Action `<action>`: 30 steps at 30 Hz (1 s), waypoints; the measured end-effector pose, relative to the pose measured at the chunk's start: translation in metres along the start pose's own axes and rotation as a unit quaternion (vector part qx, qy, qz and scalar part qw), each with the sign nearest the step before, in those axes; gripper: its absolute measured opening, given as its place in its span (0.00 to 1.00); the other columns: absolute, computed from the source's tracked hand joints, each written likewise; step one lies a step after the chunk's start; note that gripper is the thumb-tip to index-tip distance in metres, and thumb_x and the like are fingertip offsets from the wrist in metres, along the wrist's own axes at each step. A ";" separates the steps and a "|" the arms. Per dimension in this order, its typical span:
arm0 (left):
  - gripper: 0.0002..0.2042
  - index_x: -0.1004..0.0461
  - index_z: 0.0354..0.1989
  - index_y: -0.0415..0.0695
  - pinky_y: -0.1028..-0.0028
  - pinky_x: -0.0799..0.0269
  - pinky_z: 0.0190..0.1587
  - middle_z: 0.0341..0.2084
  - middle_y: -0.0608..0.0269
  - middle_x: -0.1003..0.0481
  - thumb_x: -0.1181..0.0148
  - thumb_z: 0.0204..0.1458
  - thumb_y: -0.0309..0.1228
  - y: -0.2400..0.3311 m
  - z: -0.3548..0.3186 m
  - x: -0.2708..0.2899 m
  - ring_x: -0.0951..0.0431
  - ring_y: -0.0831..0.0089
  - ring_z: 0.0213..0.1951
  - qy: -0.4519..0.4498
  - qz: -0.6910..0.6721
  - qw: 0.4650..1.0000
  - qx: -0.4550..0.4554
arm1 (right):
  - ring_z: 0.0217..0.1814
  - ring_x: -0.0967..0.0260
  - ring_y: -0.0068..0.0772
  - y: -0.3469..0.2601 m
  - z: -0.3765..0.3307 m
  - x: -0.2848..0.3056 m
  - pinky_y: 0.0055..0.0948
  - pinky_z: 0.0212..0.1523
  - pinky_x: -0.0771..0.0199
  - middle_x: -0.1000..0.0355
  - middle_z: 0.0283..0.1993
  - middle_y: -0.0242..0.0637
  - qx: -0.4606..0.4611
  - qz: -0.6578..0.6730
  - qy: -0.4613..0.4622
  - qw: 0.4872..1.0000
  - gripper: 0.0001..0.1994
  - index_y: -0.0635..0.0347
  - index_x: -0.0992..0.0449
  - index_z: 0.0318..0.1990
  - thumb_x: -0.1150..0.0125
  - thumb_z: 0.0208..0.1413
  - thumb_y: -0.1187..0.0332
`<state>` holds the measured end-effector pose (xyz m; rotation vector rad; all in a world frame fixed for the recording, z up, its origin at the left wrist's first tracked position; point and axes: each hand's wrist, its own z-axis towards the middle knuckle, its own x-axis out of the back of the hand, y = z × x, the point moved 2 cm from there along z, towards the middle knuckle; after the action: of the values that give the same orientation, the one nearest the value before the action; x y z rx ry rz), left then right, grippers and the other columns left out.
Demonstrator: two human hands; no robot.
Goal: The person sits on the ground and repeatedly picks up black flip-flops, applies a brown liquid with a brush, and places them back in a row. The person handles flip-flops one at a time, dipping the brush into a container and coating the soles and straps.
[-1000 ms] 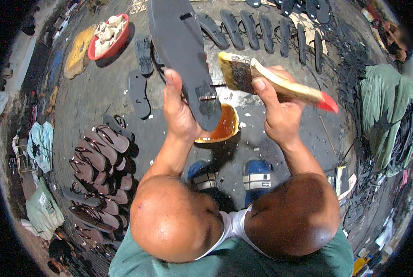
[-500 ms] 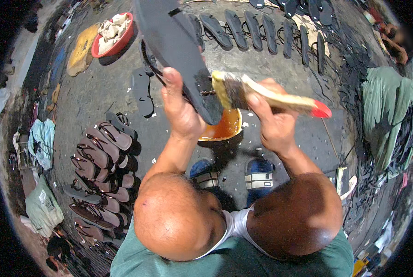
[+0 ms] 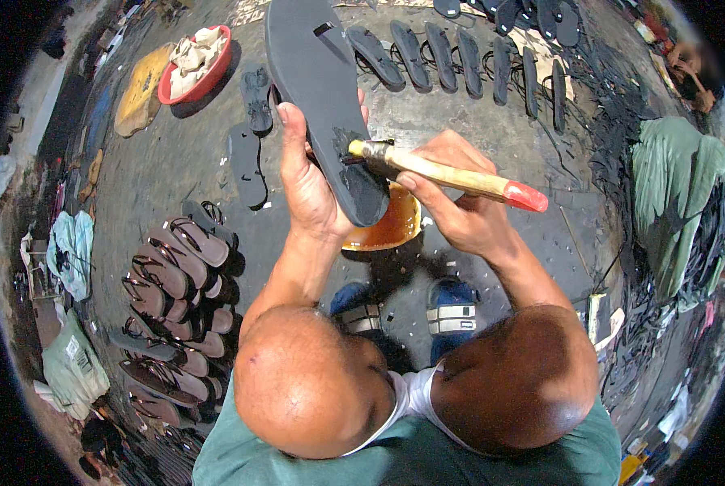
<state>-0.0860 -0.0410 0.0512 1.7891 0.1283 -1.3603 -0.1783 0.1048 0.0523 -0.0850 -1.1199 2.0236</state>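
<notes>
In my left hand (image 3: 307, 182) is a black sandal sole (image 3: 310, 69), held up at a tilt with the thumb along its left edge and fingertips showing at its right edge. My right hand (image 3: 464, 194) grips a paintbrush (image 3: 452, 174) by its wooden, red-tipped handle. The bristles touch the sole's lower part, where a dark wet patch shows. Below the sole, partly hidden by it, a bowl of amber liquid (image 3: 395, 223) stands on the floor between my hands and my feet.
Brown thong sandals (image 3: 168, 275) lie in rows at the left. Black soles (image 3: 439, 57) with straps line the far floor. A red basin (image 3: 217, 81) of pale scraps sits far left beside a yellow block (image 3: 141, 93). Green cloth (image 3: 674, 194) hangs over dark scraps at the right.
The brush has turned and moved slightly left, so its bristles now press on the sole's face. The sole has shifted a little to the right and shows its surface more squarely.
</notes>
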 end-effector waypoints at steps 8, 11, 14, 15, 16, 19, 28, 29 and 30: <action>0.32 0.35 0.61 0.39 0.64 0.24 0.55 0.51 0.50 0.26 0.50 0.61 0.56 0.018 0.005 0.017 0.23 0.62 0.51 -0.011 0.053 0.997 -0.051 | 0.37 0.28 0.35 -0.015 -0.026 0.010 0.37 0.42 0.28 0.24 0.35 0.36 -0.031 0.190 -0.116 0.974 0.07 0.63 0.19 0.40 0.33 0.54 0.72; 0.30 0.31 0.57 0.40 0.70 0.25 0.47 0.43 0.57 0.23 0.52 0.63 0.56 0.002 -0.007 0.011 0.22 0.71 0.42 -0.030 0.157 0.986 -0.039 | 0.40 0.25 0.34 -0.031 0.001 0.030 0.32 0.41 0.26 0.23 0.38 0.39 -0.069 0.246 0.193 0.948 0.08 0.63 0.19 0.40 0.30 0.54 0.71; 0.28 0.32 0.58 0.39 0.72 0.26 0.46 0.41 0.60 0.22 0.49 0.63 0.53 -0.034 -0.026 0.006 0.22 0.74 0.41 -0.073 0.225 0.971 -0.018 | 0.35 0.27 0.31 -0.012 0.040 0.028 0.28 0.37 0.28 0.24 0.37 0.39 0.079 -0.067 0.197 0.975 0.08 0.64 0.20 0.39 0.31 0.55 0.71; 0.27 0.32 0.58 0.38 0.72 0.26 0.46 0.41 0.61 0.22 0.48 0.63 0.51 -0.036 -0.033 -0.006 0.23 0.75 0.41 -0.059 0.206 0.977 -0.009 | 0.34 0.27 0.30 -0.008 0.052 0.024 0.28 0.36 0.28 0.24 0.36 0.39 0.104 -0.090 0.212 0.968 0.07 0.64 0.20 0.39 0.32 0.56 0.71; 0.26 0.32 0.59 0.38 0.72 0.26 0.46 0.40 0.60 0.22 0.46 0.63 0.49 -0.030 -0.030 0.002 0.22 0.74 0.41 -0.077 0.207 0.975 -0.008 | 0.34 0.27 0.30 -0.005 0.060 0.023 0.28 0.35 0.28 0.24 0.36 0.39 0.082 -0.072 0.244 0.963 0.07 0.64 0.20 0.39 0.32 0.56 0.71; 0.24 0.31 0.57 0.40 0.71 0.25 0.45 0.40 0.59 0.22 0.47 0.63 0.48 -0.030 -0.034 -0.004 0.22 0.74 0.41 -0.114 0.221 0.968 -0.030 | 0.37 0.25 0.29 -0.003 0.062 0.035 0.30 0.36 0.28 0.23 0.35 0.39 -0.025 -0.022 0.256 0.966 0.08 0.65 0.20 0.38 0.33 0.57 0.69; 0.34 0.35 0.60 0.39 0.63 0.25 0.52 0.48 0.54 0.25 0.56 0.62 0.60 -0.038 -0.031 0.020 0.22 0.64 0.47 -0.131 0.247 0.955 0.100 | 0.35 0.27 0.33 -0.015 0.054 0.036 0.32 0.37 0.28 0.23 0.36 0.38 0.087 -0.051 0.205 0.974 0.07 0.61 0.20 0.39 0.31 0.54 0.71; 0.34 0.36 0.61 0.40 0.63 0.25 0.52 0.48 0.54 0.25 0.56 0.62 0.60 -0.036 -0.031 0.020 0.22 0.64 0.48 -0.139 0.243 0.953 0.114 | 0.34 0.27 0.37 -0.017 0.057 0.039 0.33 0.36 0.28 0.23 0.36 0.38 0.181 -0.101 0.144 0.968 0.07 0.60 0.19 0.39 0.31 0.52 0.72; 0.34 0.36 0.61 0.40 0.63 0.24 0.52 0.48 0.54 0.25 0.56 0.62 0.60 -0.032 -0.029 0.023 0.22 0.64 0.47 -0.120 0.201 0.965 0.120 | 0.35 0.27 0.42 -0.023 0.059 0.042 0.36 0.35 0.28 0.23 0.35 0.39 0.213 -0.146 0.047 0.965 0.08 0.59 0.19 0.38 0.30 0.50 0.73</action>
<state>-0.0729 -0.0100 0.0154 1.7060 -0.5247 -1.3191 -0.2164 0.0990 0.1178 0.1918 -0.5808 1.9237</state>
